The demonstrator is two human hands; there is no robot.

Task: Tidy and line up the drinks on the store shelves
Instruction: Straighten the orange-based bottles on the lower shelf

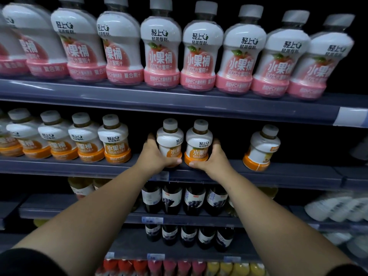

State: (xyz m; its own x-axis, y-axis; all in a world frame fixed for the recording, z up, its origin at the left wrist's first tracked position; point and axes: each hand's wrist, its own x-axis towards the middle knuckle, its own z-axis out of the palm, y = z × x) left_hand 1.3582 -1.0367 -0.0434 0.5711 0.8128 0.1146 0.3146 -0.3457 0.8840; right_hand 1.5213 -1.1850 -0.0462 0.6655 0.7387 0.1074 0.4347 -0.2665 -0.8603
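Note:
On the middle shelf (298, 172) two white bottles with orange bases stand side by side. My left hand (157, 156) grips the left orange bottle (170, 139) from its left side, thumb under its base. My right hand (211, 158) grips the right orange bottle (199, 140) from its right side. A row of like orange bottles (113, 140) stands to the left, with a gap before my pair. One more orange bottle (260, 148) stands apart at the right, turned with its label facing away.
The top shelf (179, 100) carries a long row of white and pink peach bottles (161, 46). Below my arms stand dark grape juice bottles (193, 198), with more on the shelf under them. Red and yellow bottles (179, 265) line the bottom.

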